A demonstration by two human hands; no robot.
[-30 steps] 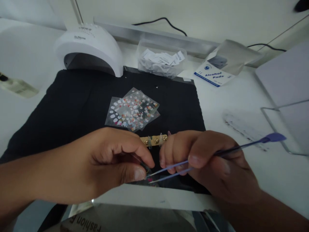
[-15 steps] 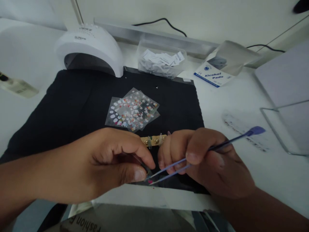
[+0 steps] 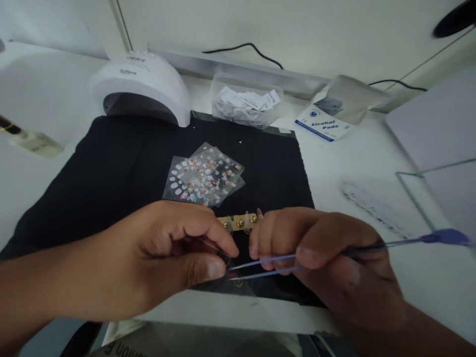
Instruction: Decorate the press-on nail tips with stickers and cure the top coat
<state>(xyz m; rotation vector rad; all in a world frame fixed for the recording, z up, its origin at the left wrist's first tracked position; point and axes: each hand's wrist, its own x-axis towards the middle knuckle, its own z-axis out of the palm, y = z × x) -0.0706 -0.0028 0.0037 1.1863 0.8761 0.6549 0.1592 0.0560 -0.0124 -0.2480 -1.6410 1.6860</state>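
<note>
My left hand (image 3: 163, 258) is curled shut at the near edge of the black mat (image 3: 111, 168), thumb and forefinger pinched on a small clear sheet (image 3: 238, 285) whose corner lies over that edge. My right hand (image 3: 334, 263) has its grip closed on one pair of purple tweezers (image 3: 267, 265); the two tips sit slightly apart and meet my left thumb tip right at the sheet. The tweezers' long handle sticks out to the right, over bare white worktop (image 3: 372, 163).

Just behind my knuckles lies one gold strip (image 3: 240, 221) with a few clear nail tips on it, close to both hands. Beyond it, near the mat's middle, is a fanned pile of sticker sheets (image 3: 204, 176); I count about three, though the overlap makes that unsure. The mat's left half is open black cloth, with room to move there.

At the mat's far edge stand one white nail lamp (image 3: 143, 87) with small grey lettering too blurred to read, and one clear tub (image 3: 247, 101) of folded white packets. To the right, off the mat, is one white box (image 3: 325, 124) printed "Alcohol Pads" in blue. A glass edge (image 3: 427, 171) crosses the far right. Below my hands a glossy sheet shows upside-down letters I cannot read.
</note>
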